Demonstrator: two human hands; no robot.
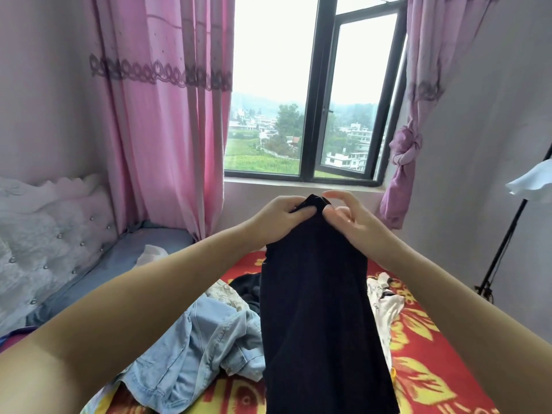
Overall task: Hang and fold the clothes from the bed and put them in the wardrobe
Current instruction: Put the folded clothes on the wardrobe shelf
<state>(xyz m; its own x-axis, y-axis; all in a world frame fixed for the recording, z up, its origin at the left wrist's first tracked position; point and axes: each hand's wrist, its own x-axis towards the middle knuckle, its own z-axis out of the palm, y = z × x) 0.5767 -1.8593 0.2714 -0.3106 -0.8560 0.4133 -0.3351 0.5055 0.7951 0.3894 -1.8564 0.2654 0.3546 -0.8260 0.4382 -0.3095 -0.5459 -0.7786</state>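
**Early in the sorting: one dark garment lifted, the rest waiting**

A pink-curtained bedroom, the bed [424, 363] under a red floral blanket. Both hands hold a black garment [316, 309] up by its top edge: left hand [276, 221] clenched on it, right hand [348, 218] pinching, other fingers loose. A denim piece [197, 351], near left, and a white patterned garment [385, 306], right, lie unfolded. No wardrobe in view.

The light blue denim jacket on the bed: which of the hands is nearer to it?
Left. The left hand grips the black garment above the denim jacket; the right hand is across that garment, farther away.
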